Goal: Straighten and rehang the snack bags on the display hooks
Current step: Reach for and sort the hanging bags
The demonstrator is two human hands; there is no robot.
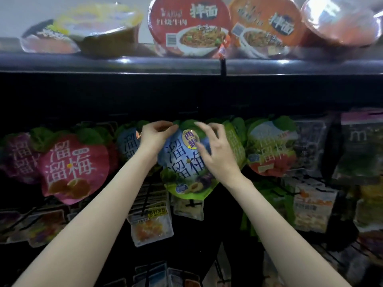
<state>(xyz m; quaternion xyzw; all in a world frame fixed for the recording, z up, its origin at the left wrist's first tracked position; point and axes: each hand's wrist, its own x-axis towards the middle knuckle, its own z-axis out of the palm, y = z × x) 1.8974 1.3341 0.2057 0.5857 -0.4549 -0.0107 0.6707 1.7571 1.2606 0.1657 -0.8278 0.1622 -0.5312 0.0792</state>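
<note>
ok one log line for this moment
left hand pinches top of blue snack bag | right hand rests on its front | pink snack bag hangs left

Bare forearms, no sleeves (nor rings) on hands.

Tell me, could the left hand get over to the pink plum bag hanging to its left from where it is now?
Probably yes. The left hand pinches the top of the blue bag, so it must let go first. The pink bag hangs in the same row, its front uncovered.
</note>
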